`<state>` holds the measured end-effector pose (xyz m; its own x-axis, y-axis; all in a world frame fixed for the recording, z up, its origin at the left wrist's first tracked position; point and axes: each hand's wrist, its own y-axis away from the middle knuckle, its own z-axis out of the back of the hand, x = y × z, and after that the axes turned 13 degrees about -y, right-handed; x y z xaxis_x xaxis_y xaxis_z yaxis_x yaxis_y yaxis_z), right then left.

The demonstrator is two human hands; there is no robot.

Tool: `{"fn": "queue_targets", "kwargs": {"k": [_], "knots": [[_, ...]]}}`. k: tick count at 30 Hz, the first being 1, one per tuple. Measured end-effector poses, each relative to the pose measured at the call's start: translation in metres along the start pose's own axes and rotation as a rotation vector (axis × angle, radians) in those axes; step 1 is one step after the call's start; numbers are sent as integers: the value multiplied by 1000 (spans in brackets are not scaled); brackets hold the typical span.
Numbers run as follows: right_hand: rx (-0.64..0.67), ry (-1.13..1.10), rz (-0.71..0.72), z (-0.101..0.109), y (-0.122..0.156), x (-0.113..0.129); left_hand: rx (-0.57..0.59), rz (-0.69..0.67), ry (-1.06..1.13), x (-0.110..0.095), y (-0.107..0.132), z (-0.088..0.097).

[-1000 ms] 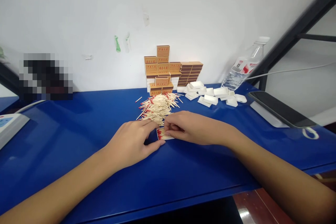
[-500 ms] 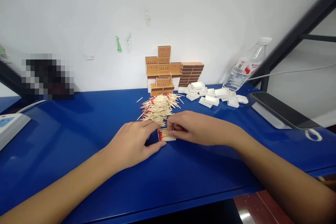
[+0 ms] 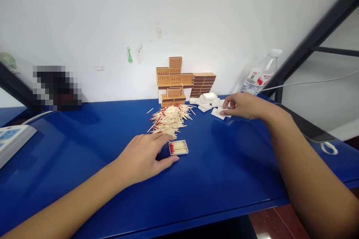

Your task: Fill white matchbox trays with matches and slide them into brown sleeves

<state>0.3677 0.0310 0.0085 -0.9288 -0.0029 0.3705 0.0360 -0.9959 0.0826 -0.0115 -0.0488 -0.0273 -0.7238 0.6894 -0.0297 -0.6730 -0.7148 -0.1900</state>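
from the head view, i see that the right hand (image 3: 242,105) has left the small white rectangular card tray (image 3: 181,153) and is now at the jumble of white open-topped card trays (image 3: 209,97) toward the back of the glossy blue counter (image 3: 218,183). its thumb and fingers stand narrow over one; i can't tell whether they grip it. the first tray, with its slim red-headed wooden matches (image 3: 177,146), lies flat just in front of the loose heap of pale wooden matches (image 3: 171,118). the left hand (image 3: 146,157) stays around its left end, thumb and forefinger spread wide. work on those matches seems paused.
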Motion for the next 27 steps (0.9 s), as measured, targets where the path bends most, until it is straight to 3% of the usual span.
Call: {"fn": "queue_targets", "kwargs": {"k": [5,12,18,22,27], "knots": [[60,-76,55,-5,2,3,-26,14,20,2,0,-1],[107,-384,286,-6,19,42,-74,17,45,4,-1,-4],[180,-370,452,-24,23,64,-77,-25,23,5,-1,-4],[198,-310,397,-29,25,68,-72,-38,18,6,-1,-5],[3,-226,299,-15,21,51,-67,-36,22,7,0,-5]]}}
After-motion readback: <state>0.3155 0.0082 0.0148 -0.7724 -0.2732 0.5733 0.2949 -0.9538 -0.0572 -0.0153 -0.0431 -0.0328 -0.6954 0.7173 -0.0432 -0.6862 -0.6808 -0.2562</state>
